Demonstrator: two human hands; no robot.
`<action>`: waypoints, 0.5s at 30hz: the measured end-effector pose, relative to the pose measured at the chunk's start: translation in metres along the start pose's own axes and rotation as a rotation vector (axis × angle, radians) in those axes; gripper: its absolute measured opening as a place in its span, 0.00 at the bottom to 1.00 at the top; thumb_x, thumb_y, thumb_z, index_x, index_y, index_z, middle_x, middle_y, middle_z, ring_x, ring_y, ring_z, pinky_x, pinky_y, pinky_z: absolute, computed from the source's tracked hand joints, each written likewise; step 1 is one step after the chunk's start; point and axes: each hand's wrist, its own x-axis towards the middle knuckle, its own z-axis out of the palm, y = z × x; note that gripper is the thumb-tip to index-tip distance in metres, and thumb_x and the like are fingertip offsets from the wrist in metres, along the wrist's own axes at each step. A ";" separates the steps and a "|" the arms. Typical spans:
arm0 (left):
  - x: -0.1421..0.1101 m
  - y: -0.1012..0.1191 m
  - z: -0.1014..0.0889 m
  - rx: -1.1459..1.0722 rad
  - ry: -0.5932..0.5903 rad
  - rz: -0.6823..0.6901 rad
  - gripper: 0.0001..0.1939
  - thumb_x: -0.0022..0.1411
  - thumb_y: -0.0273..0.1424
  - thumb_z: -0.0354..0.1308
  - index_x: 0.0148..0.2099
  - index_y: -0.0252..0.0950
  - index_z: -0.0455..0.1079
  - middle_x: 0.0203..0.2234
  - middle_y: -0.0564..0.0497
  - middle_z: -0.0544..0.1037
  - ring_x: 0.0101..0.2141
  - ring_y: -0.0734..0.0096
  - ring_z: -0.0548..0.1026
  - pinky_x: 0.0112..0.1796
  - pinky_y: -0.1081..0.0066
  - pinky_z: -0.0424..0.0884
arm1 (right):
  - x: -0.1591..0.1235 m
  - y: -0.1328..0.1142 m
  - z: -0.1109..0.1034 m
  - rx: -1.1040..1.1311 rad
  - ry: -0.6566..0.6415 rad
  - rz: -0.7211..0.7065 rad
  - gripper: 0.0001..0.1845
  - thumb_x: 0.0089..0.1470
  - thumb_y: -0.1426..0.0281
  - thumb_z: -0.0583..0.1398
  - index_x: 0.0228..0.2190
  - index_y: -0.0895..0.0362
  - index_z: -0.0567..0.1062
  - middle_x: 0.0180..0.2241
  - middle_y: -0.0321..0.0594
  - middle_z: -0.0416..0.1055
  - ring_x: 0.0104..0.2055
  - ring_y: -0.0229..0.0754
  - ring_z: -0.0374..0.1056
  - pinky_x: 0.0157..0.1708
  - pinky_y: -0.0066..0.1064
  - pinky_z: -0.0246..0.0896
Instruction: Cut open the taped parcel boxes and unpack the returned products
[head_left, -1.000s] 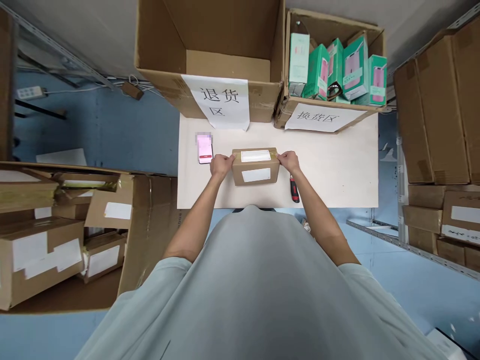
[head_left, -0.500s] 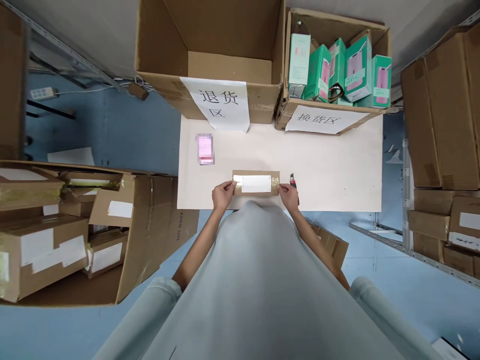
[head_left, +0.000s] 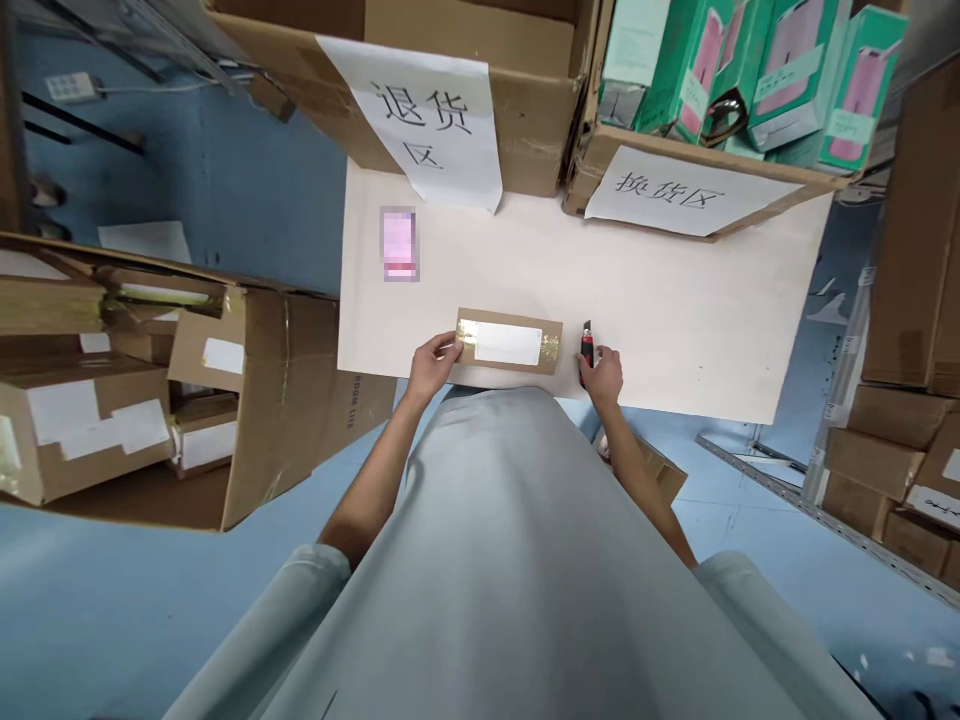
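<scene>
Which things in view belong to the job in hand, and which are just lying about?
Belonging to the job:
taped box, left hand at its left end
cutter, right hand at its handle
signed cartons, probably

Apparently lying about:
power strip on the floor
white sheet, also there
pixelated pink item, untouched

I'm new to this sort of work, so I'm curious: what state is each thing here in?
Parcel: taped, label up, left hand touching its left end.
Utility knife: blade seems out, touched by the right hand.
Phone: lying flat, screen apparently lit, image blurred.
Back left carton: open on top.
Back right carton: open, holding green boxes.
Green boxes: look closed.
Left-side carton: open, holding more parcels.
</scene>
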 end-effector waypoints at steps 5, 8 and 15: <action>-0.003 0.005 -0.001 0.059 -0.012 0.007 0.25 0.71 0.43 0.68 0.63 0.35 0.82 0.63 0.39 0.85 0.58 0.49 0.85 0.60 0.58 0.82 | 0.011 0.008 0.009 -0.036 -0.126 0.040 0.20 0.57 0.66 0.68 0.51 0.56 0.78 0.56 0.55 0.79 0.54 0.58 0.78 0.55 0.47 0.74; 0.001 0.006 -0.007 0.080 0.000 0.017 0.24 0.72 0.40 0.67 0.63 0.33 0.81 0.64 0.37 0.84 0.60 0.49 0.84 0.61 0.57 0.81 | 0.007 0.001 0.008 0.176 -0.165 0.094 0.14 0.57 0.66 0.66 0.45 0.55 0.78 0.47 0.49 0.82 0.49 0.55 0.80 0.55 0.46 0.75; 0.017 0.005 -0.010 -0.010 -0.070 0.057 0.28 0.71 0.35 0.67 0.70 0.33 0.76 0.65 0.37 0.82 0.63 0.50 0.83 0.65 0.55 0.79 | -0.031 -0.036 -0.002 0.563 -0.215 0.050 0.27 0.72 0.44 0.50 0.48 0.52 0.74 0.50 0.48 0.84 0.46 0.46 0.83 0.44 0.36 0.80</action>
